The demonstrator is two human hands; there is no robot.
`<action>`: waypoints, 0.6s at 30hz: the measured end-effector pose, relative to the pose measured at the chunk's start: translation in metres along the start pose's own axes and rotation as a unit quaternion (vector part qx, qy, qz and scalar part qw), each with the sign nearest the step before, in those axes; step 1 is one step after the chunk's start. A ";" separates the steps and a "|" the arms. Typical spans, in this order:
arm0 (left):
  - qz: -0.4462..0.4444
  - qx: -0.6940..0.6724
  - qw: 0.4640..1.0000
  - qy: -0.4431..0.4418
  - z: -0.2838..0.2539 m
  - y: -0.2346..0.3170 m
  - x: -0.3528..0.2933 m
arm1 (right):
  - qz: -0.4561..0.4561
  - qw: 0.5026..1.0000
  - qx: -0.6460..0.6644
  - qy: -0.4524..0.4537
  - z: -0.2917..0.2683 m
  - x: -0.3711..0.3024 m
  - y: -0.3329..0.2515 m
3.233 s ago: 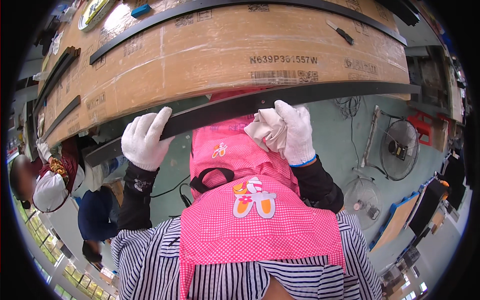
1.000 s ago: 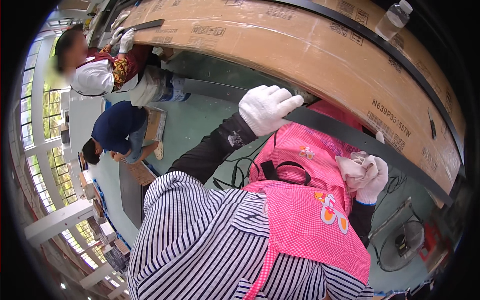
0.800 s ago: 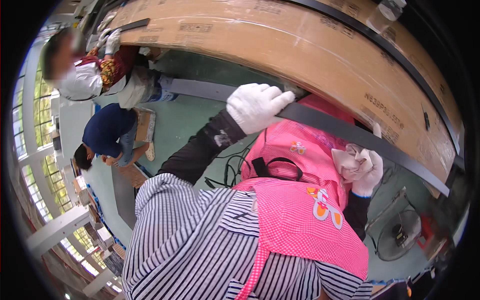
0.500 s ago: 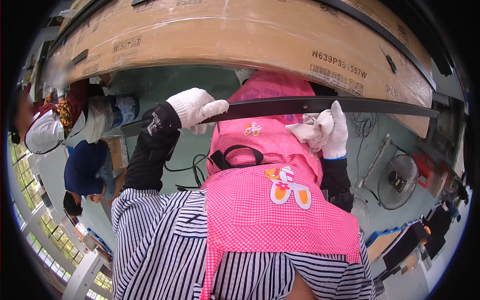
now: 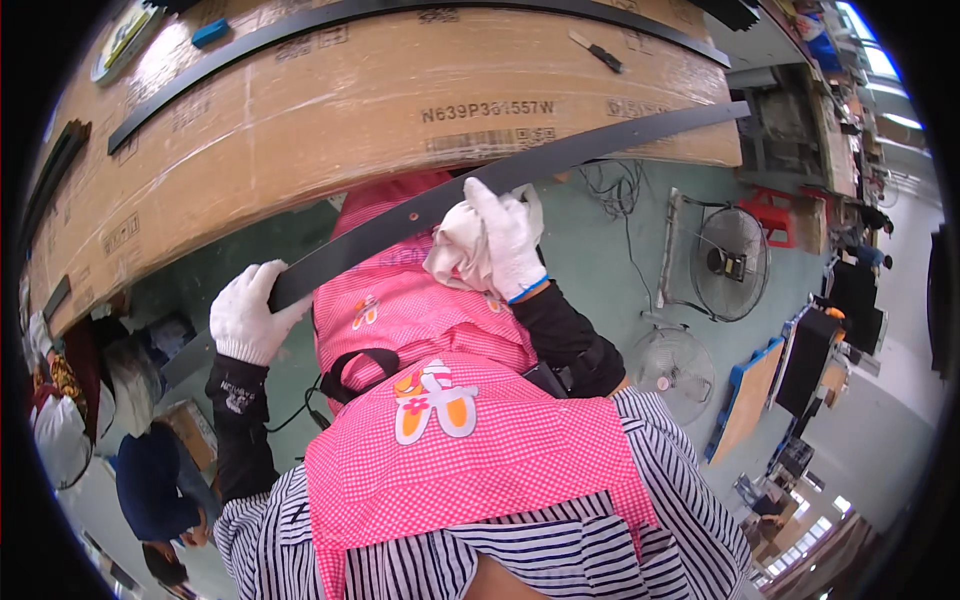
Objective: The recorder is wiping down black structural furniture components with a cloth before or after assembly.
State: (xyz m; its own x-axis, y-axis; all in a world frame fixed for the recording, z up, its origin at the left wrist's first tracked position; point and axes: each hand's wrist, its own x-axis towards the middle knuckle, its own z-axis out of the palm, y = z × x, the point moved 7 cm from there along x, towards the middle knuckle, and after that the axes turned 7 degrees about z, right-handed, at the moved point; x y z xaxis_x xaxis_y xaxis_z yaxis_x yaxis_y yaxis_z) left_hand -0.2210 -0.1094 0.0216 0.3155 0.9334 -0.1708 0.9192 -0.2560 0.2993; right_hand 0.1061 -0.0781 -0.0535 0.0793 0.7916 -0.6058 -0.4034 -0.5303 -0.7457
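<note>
A long flat black strip (image 5: pixel 570 150) with a small hole slants across in front of me, rising to the right over the edge of a wrapped cardboard surface. Around its lower left end closes my left hand (image 5: pixel 250 318), in a white knitted glove. My right hand (image 5: pixel 512 250), gloved the same way, presses a crumpled off-white cloth (image 5: pixel 462 248) to the strip right of the hole. Its index finger lies extended along the strip's face, while the other fingers are partly hidden by the cloth.
The film-wrapped cardboard (image 5: pixel 340 125) carries another long black strip (image 5: pixel 300 22), a dark-handled tool (image 5: pixel 598 52) and a small blue block (image 5: pixel 210 33). To the right stand a floor fan (image 5: pixel 730 262) and a red stool (image 5: pixel 772 218), near cables (image 5: pixel 625 190). A co-worker (image 5: pixel 155 480) crouches at lower left.
The strip has tilted, its right end up and its left end lower. My left hand has moved down and left to the strip's end; the cloth stays in my right hand. The view has turned right.
</note>
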 end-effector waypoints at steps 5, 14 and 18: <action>0.034 -0.014 0.999 -0.006 0.004 -0.011 0.001 | -0.084 0.994 0.022 -0.067 0.008 0.003 -0.014; -0.044 -0.163 0.977 -0.130 -0.040 -0.037 0.009 | 0.048 0.990 0.047 -0.124 -0.040 0.038 -0.024; 0.055 -0.089 0.992 -0.073 -0.079 0.020 0.018 | -0.009 0.995 0.033 -0.090 -0.024 0.037 -0.073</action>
State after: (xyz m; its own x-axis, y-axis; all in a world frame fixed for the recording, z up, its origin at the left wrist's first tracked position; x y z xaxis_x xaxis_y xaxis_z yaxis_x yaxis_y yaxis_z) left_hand -0.2155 -0.0783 0.0992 0.4538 0.8527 -0.2588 0.8255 -0.2928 0.4825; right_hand 0.1602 -0.0176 -0.0284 -0.0757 0.8458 -0.5281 -0.4623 -0.4991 -0.7330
